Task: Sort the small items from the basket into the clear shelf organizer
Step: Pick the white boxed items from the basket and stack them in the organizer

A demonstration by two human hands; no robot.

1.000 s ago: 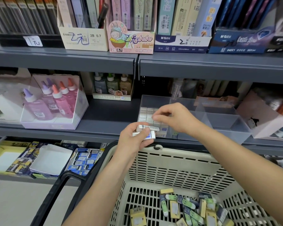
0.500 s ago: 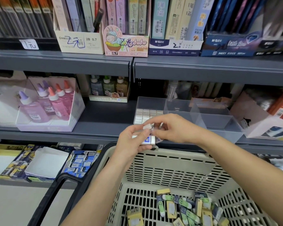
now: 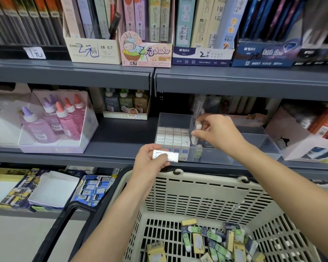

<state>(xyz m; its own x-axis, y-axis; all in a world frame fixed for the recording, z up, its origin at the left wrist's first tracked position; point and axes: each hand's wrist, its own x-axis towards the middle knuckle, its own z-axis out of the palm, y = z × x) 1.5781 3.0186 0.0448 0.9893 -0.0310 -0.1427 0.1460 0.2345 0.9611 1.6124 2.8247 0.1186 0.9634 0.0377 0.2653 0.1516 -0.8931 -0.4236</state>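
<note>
A cream plastic basket [image 3: 203, 188] sits below the shelf, with several small wrapped erasers [image 3: 214, 241] loose on its floor. On the middle shelf stands the clear organizer [image 3: 178, 118]; its left compartment holds rows of white erasers [image 3: 173, 136]. My left hand [image 3: 150, 161] grips a small stack of white erasers [image 3: 167, 155] just above the basket rim. My right hand [image 3: 216, 133] pinches one white eraser [image 3: 194, 136] over the organizer, at the right edge of the filled rows.
Pink glue bottles in a display box [image 3: 57, 120] stand at the left of the shelf. A white box [image 3: 299, 137] stands right of the organizer. Boxes of pencil leads [image 3: 146, 35] fill the upper shelf. The basket's black handle [image 3: 61, 220] hangs at the lower left.
My right hand took an eraser from the stack in my left hand and carried it up and right over the organizer. My left hand stayed near the basket rim.
</note>
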